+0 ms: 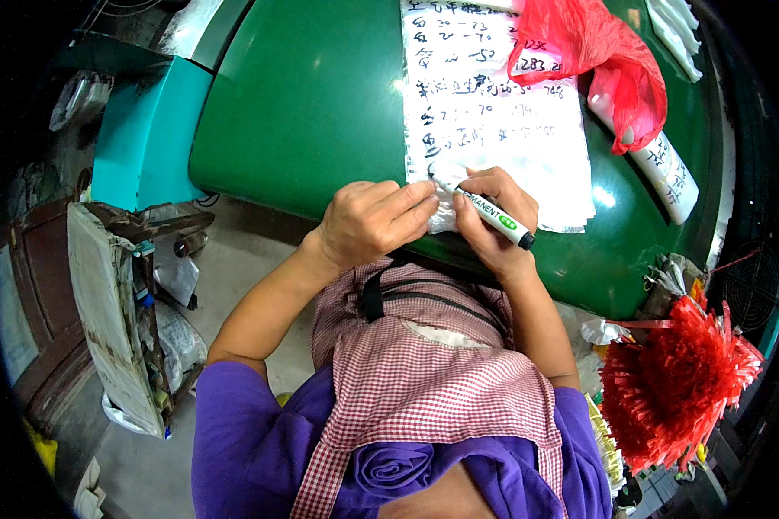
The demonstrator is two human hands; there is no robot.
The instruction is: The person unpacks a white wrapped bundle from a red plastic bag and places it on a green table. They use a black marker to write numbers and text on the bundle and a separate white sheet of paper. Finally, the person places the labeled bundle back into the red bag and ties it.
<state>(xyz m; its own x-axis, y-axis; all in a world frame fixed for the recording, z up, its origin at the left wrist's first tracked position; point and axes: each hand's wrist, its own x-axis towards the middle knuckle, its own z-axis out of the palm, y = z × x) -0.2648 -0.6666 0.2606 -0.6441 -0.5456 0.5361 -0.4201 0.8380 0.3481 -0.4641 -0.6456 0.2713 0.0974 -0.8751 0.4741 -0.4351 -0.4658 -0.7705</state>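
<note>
My right hand [506, 238] grips a white permanent marker [491, 210] with a black end. The marker slants, its tip toward the lower left part of a white sheet [558, 186], which looks like plastic and bears rows of black handwriting. Close by, my left hand [376, 221] has its fingers curled and pressed together at the sheet's lower left edge. What those fingertips hold, if anything, is hidden. The sheet lies on a green tabletop [303, 112], near its front edge, and seems to have more layers beneath it.
A red plastic bag [589, 43] overlaps the sheet's upper right. Beside it lies a white roll-shaped packet [666, 177] with black writing. Red shredded streamers [675, 389] hang at the right. A teal box [147, 134] and a worn board [108, 316] stand to the left.
</note>
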